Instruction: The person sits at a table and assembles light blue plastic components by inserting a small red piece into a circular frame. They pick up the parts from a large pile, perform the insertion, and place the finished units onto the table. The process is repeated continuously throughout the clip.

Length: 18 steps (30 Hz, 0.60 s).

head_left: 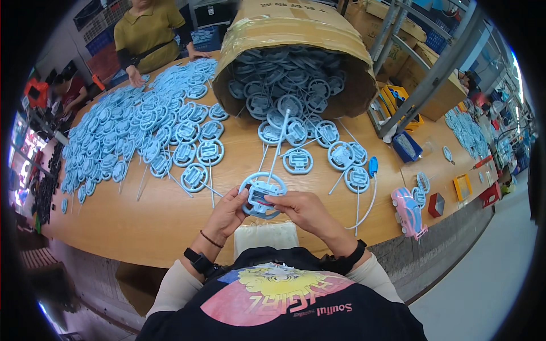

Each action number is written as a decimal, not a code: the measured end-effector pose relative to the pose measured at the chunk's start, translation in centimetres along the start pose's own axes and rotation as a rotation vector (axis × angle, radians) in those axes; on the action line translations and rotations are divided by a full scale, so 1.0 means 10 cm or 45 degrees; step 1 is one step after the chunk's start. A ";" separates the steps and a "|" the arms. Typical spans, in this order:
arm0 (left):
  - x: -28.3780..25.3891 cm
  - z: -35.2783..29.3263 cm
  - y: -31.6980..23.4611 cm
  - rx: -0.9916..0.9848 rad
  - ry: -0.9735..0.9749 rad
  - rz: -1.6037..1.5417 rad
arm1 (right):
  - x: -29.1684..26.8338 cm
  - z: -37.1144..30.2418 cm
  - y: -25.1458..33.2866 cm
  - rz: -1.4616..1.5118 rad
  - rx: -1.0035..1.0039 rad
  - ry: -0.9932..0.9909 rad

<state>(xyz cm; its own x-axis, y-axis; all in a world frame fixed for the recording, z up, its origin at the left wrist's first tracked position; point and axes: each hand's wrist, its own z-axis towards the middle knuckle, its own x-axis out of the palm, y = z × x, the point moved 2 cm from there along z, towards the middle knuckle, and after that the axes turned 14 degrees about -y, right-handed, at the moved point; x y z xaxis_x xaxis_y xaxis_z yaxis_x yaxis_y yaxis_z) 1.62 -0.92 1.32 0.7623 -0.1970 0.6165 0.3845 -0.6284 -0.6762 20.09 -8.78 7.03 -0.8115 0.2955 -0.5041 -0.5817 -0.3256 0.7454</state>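
Observation:
Close in front of me, a light blue toy steering wheel with a long thin stem is held up over the table edge, its stem slanting away toward the box. My left hand grips the wheel's left rim between thumb and fingers. My right hand is closed on its right side, the fingertips at the recessed middle, where something dark and reddish shows. What lies under those fingertips is hidden. Matching blue wheels lie around, the nearest being a single wheel to the left and another wheel to the right.
A cardboard box on its side spills wheels onto the wooden table. A large wheel pile covers the left. At right are a pink toy car, a blue bin and a metal post. A person stands across the table.

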 end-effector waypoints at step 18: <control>-0.10 0.18 0.10 -0.090 0.233 -0.043 | 0.08 0.00 -0.07 -0.056 0.044 -0.045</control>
<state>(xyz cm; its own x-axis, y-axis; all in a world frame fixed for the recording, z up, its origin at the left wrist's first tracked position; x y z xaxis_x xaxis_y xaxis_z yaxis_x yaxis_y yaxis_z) 2.14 0.02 -0.67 0.6394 -0.3044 0.7060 0.3660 -0.6870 -0.6277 19.80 -8.30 6.12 -0.7824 0.3403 -0.5216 -0.6139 -0.2808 0.7377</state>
